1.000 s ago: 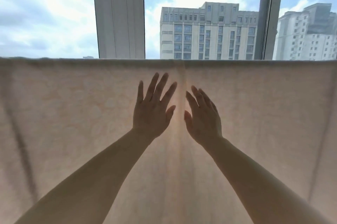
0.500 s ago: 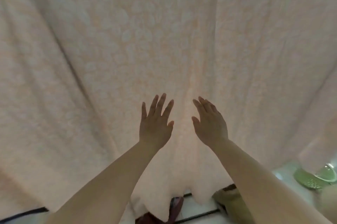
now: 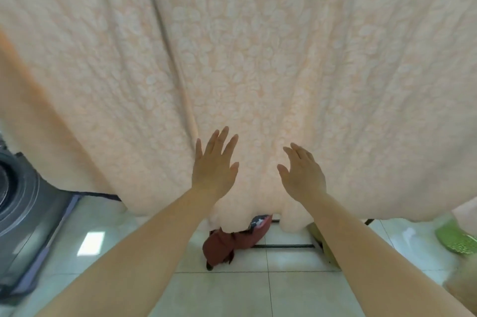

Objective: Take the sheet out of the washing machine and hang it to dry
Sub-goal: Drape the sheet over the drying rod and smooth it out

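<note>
The sheet (image 3: 258, 58) is hanging in front of the person, filling the upper part of the view from left edge to right edge. Its top edge and whatever is carrying it are lying out of view. Its long axis seems to be running left to right, while the folds are falling straight down and its lower hem (image 3: 296, 223) is pointing at the floor, stopping just short of it.

The left hand (image 3: 215, 169) is lying flat with its fingers straight and spread; it looks to be pressing the cloth, just right of a long vertical crease (image 3: 175, 58). The right hand (image 3: 303, 177) is reaching with fingers straight and relaxed, gripping nothing; whether it is touching the cloth cannot be told.

In my judgement, the hanging is done and the smoothing step is in hand, near the end of the task. The next move is calling for flat palms stroking down and outward, easing that crease and evening the hem.

Further out, the washing machine (image 3: 23, 213) is standing at the near left. A reddish cloth item (image 3: 232, 241) is lying on the tiled floor (image 3: 232, 291) under the hem, and a green object (image 3: 456, 239) is sitting at the right.
</note>
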